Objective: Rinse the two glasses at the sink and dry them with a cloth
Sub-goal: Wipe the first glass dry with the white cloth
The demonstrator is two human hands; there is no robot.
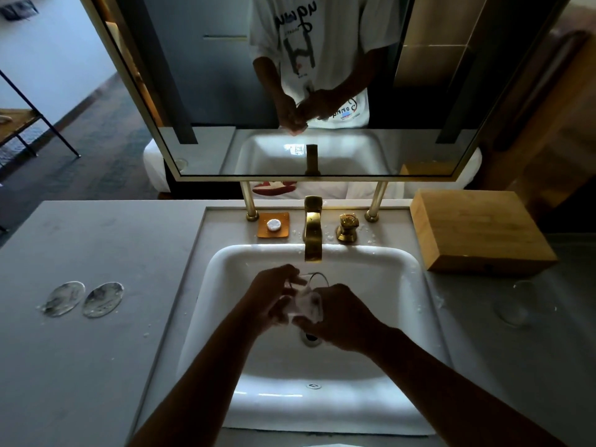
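Note:
Over the white sink (403, 285), below the gold tap (312, 233), both my hands hold one clear glass (308, 301). It is tilted with its rim toward the tap. My right hand (342, 317) grips the glass body from the right. My left hand (277, 295) has its fingers curled at the rim and side of the glass. No water stream shows from the tap. A second clear glass (519, 304) stands on the grey counter to the right of the sink, faint in the dim light. No cloth is in view.
Two round wet discs (64, 298) (103, 300) lie on the left counter. A soap dish (273, 224) and a gold tap handle (347, 227) sit behind the basin. A wooden box (480, 230) stands at back right. The mirror (306, 91) hangs close above.

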